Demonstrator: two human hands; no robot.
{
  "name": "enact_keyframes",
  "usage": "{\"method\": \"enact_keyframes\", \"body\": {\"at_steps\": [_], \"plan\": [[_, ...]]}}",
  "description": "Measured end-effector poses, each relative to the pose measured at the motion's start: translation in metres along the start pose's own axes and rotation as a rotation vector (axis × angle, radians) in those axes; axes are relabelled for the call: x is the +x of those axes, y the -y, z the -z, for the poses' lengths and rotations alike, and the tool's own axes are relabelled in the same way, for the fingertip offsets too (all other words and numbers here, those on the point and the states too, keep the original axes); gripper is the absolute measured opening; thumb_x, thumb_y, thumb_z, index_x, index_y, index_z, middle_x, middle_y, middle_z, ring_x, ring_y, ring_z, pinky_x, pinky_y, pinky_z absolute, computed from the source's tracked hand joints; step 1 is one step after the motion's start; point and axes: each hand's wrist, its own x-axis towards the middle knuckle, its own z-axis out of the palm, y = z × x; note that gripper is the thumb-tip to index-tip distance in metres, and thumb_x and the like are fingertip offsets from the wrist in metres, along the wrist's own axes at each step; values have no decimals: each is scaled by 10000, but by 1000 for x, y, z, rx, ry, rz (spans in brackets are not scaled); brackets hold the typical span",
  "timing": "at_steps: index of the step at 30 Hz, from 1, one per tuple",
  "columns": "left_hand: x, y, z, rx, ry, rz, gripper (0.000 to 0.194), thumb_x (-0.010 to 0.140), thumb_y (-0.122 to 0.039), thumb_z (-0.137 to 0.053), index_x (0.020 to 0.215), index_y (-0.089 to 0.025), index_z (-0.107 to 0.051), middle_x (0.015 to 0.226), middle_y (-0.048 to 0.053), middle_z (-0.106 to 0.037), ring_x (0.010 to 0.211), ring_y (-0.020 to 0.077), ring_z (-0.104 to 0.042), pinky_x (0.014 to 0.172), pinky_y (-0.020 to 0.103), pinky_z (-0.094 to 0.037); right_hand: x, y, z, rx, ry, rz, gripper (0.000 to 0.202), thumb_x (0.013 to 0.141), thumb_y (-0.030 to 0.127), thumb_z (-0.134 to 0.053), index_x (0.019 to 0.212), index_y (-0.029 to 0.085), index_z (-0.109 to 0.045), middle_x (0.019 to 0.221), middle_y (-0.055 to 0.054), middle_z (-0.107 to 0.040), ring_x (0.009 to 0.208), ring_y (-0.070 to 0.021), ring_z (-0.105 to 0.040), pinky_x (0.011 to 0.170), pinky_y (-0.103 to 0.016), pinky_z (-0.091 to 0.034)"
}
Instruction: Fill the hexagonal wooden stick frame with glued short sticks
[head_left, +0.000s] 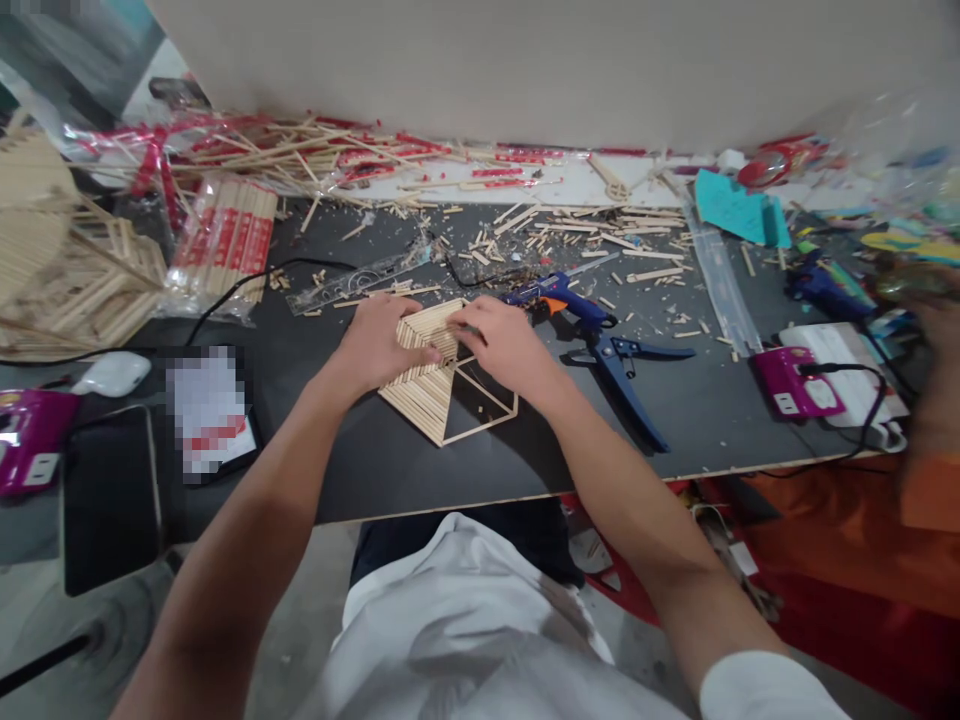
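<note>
A flat hexagonal frame of thin wooden sticks (418, 408) lies on the dark tabletop before me. Sticks laid side by side fill its left and upper sections, while the lower right shows only outline sticks. Over its left edge rests my left hand (385, 345), thumb stretched across the sticks and holding the frame. My right hand (491, 340) bends over the upper right part, thumb and fingers pinched close to the surface; anything between them is too small to make out. Just beyond the right hand lies a blue glue gun (574, 300) with an orange trigger. Blue-handled cutters (626, 385) lie to the right.
Stick offcuts (517, 235) litter the back. Wrapped chopstick bundles (221, 240) and a larger stick structure (90, 270) stand left. A phone (112, 500) lies near the front edge. Purple power sockets (799, 382) sit right, near another person's arm (934, 380). A black cable (247, 280) crosses the left side.
</note>
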Motion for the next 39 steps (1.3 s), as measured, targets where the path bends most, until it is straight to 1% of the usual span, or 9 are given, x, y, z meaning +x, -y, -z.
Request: {"method": "enact_keyframes", "body": {"at_steps": [6, 11, 17, 21, 27, 29, 32, 34, 39], "plan": [[2, -1, 1, 25, -1, -24, 676, 695, -563, -843, 1215, -154, -701, 1151, 108, -674, 1113, 312, -581, 1044, 447, -441, 40, 10, 6, -61, 246, -90, 155, 877, 70, -664, 926, 140, -794, 947, -93, -778, 905, -194, -687, 856, -300, -462], [4, -1, 2, 26, -2, -58, 588, 703, -524, -822, 1166, -170, -746, 1085, 108, -688, 1088, 339, -602, 989, 461, -470, 67, 30, 18, -387, 552, 45, 203, 858, 34, -631, 929, 131, -795, 920, -124, -779, 862, -226, -701, 706, -310, -422], [4, 0, 1, 33, -12, -78, 613, 709, -536, -810, 1187, -159, -744, 1102, 116, -703, 1113, 362, -617, 1005, 478, -479, 68, 43, 23, -626, 723, 148, 229, 904, 77, -585, 1060, 112, -750, 1046, -170, -750, 844, -249, -685, 625, -332, -371], [-1, -2, 4, 38, 9, -51, 674, 710, -559, -832, 1233, -152, -710, 1177, 130, -692, 1191, 361, -596, 1056, 468, -465, 65, 29, 46, -515, 551, 104, 224, 975, 134, -512, 1138, 111, -664, 1167, -190, -714, 942, -254, -663, 705, -339, -429], [-11, -16, 14, 58, 136, 144, 859, 702, -526, -867, 1399, -113, -582, 1358, 193, -621, 1291, 400, -566, 1125, 503, -436, 40, -12, 106, -230, -143, -71, 207, 1060, 365, -489, 1143, 228, -621, 1030, -112, -728, 839, -190, -664, 703, -350, -466], [-13, -19, 17, 52, 167, 187, 902, 668, -542, -881, 1406, -124, -573, 1329, 194, -629, 1279, 411, -573, 1110, 503, -446, 27, -27, 113, -146, -429, -91, 251, 1048, 442, -500, 1071, 243, -650, 972, -97, -716, 780, -131, -655, 661, -340, -445], [-13, -19, 20, 32, 194, 213, 940, 620, -575, -888, 1396, -150, -571, 1258, 177, -659, 1219, 408, -606, 1047, 493, -481, 6, -40, 102, -7, -618, -134, 144, 973, 384, -627, 1009, 250, -666, 917, -78, -717, 699, -112, -622, 631, -325, -460], [-13, -18, 22, 16, 205, 221, 915, 621, -570, -882, 1382, -167, -572, 1212, 161, -686, 1147, 390, -642, 990, 480, -506, -7, -36, 84, 62, -587, -162, 144, 917, 308, -691, 1027, 218, -675, 903, -55, -725, 700, -142, -633, 652, -331, -503], [-13, -20, 26, -13, 208, 235, 800, 666, -540, -848, 1327, -171, -590, 1154, 134, -721, 1019, 339, -689, 884, 432, -531, -18, 0, 29, 49, -45, -166, 136, 927, 202, -656, 997, 171, -768, 977, -88, -783, 829, -192, -696, 798, -350, -523]]}}
